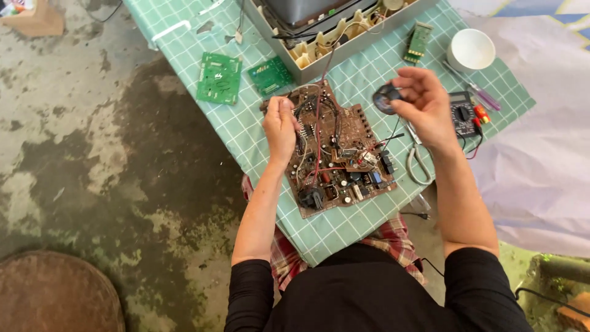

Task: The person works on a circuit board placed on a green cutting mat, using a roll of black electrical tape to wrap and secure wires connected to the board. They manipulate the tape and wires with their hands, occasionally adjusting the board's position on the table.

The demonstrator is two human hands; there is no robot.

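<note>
Green checked cloth covers our table; the brown circuit board (335, 150) lies centred. Our left hand (279, 126) pinches its wires, our right hand (424, 101) grips a dark round part (385, 98); we steady both.

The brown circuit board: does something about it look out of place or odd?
Yes. The brown circuit board lies bare on the checked cloth, outside the grey casing, with red wires running from the casing.

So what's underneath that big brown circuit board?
The brown circuit board lies on a green checked cloth, which shows all around it. What is directly beneath the board, and beneath the cloth, is covered.
</note>
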